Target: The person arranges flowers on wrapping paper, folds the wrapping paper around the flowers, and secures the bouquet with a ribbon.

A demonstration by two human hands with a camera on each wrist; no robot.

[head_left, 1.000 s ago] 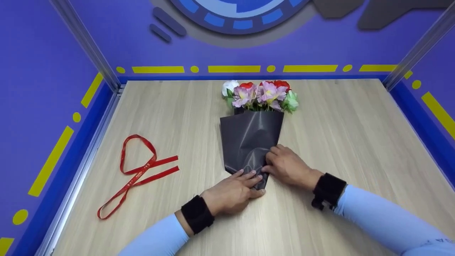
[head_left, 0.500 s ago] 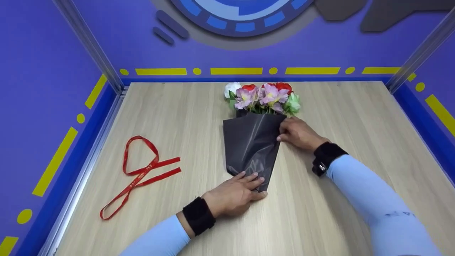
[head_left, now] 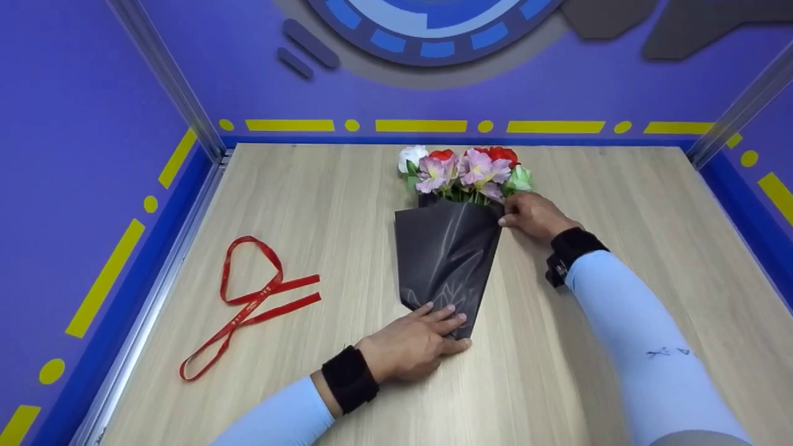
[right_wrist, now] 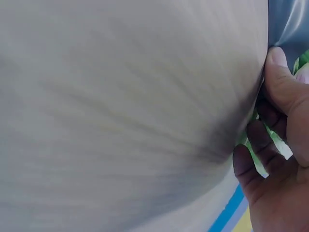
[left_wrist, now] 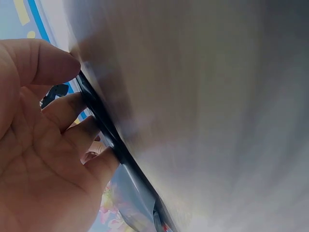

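A bouquet of artificial flowers lies on the table, wrapped in black wrapping paper (head_left: 437, 254). Pink flowers (head_left: 480, 167), a white flower (head_left: 412, 158), red flowers (head_left: 500, 155) and a pale green flower (head_left: 520, 178) show above the paper's top edge; the stems lower down are hidden. With spread fingers, my left hand (head_left: 409, 348) presses the narrow bottom end of the wrap flat. At the upper right edge of the paper, just below the green flower, my right hand (head_left: 536, 217) pinches the edge between thumb and fingers. The left wrist view shows the left fingertips (left_wrist: 107, 162) on the dark paper.
A red ribbon (head_left: 253, 301) lies in loose loops on the wooden table (head_left: 328, 204), left of the bouquet. Purple walls (head_left: 526, 93) with yellow markings enclose the back and both sides.
My right hand has moved up along the wrap's right edge, from near its lower part to the top corner. The paper there lies smoother. My left hand stays pressed on the bottom end.
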